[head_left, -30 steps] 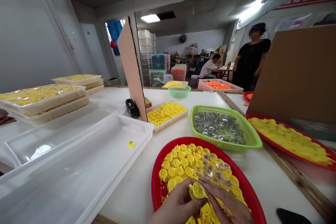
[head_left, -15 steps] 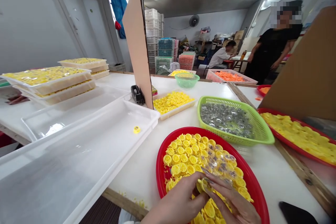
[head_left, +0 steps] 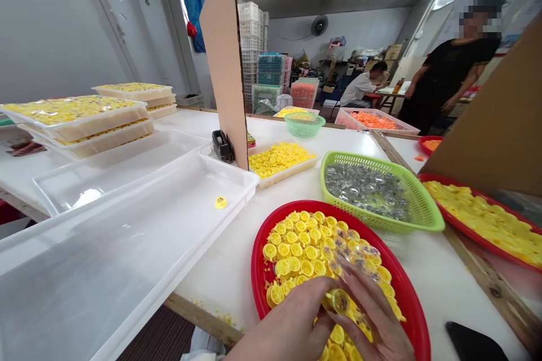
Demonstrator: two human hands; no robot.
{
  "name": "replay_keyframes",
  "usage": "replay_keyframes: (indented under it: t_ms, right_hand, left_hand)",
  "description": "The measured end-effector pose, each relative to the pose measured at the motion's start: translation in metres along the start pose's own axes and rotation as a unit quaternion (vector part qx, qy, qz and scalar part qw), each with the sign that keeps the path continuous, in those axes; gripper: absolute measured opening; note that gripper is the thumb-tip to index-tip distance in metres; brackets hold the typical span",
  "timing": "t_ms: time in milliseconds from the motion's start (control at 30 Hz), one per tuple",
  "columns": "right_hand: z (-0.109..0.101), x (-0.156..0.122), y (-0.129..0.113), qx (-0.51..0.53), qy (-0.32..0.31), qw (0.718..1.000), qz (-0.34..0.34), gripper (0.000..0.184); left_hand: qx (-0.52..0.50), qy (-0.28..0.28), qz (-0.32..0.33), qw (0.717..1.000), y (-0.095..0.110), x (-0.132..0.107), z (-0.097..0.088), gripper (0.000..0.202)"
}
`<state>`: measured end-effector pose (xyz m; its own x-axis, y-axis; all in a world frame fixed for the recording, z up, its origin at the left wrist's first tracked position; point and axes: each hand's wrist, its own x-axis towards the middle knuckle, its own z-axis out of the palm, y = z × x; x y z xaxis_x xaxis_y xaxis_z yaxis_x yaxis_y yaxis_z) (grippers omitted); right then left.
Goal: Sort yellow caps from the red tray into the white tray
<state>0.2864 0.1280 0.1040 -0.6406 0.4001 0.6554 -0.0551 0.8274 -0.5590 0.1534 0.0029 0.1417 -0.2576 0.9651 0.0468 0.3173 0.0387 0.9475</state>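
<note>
My left hand (head_left: 296,316) pinches a small round yellow plastic cup (head_left: 339,300) with a shiny clear top, low over the red tray (head_left: 257,271). Close on its right is my right hand (head_left: 376,316), fingers stretched and thumb apart from them around the cup's side; whether the thumb touches it I cannot tell. Under both hands the tray is full of open yellow cups (head_left: 294,237). Several clear covers with dark print (head_left: 359,254) lie on top of them at the tray's right part.
A green basket (head_left: 423,203) of clear pieces stands behind the red tray. To the left, a long white tray (head_left: 178,225) holds one yellow piece (head_left: 221,202). An upright cardboard sheet (head_left: 226,67) rises behind. A black flat object (head_left: 478,341) lies at right. Two people are farther back.
My right fingers have spread from the cup, the fingertips moving up and right. The cup has shifted slightly right in my left hand. The view has tilted a little.
</note>
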Motion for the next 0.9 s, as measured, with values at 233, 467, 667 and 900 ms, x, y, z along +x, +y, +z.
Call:
replay_keyframes:
  t_ms: [233,467,667,900]
  right_hand:
    - [-0.003,-0.003,0.002,-0.010,-0.058,0.998,-0.020,0.044]
    - [0.011,-0.015,-0.004,0.012,0.013,1.000,0.011,0.038]
    - [0.013,-0.009,-0.001,-0.015,-0.027,0.999,-0.029,0.040]
    - [0.017,-0.005,0.004,-0.048,-0.066,0.997,-0.012,0.055]
  left_hand:
    - [-0.004,-0.009,-0.035,0.999,0.000,-0.008,-0.002,0.045]
    - [-0.098,-0.053,-0.062,0.992,0.015,-0.016,-0.014,0.058]
    - [-0.170,0.012,-0.067,0.983,0.002,-0.003,0.001,0.039]
    - [-0.328,0.063,-0.077,0.939,-0.034,0.011,0.009,0.073]
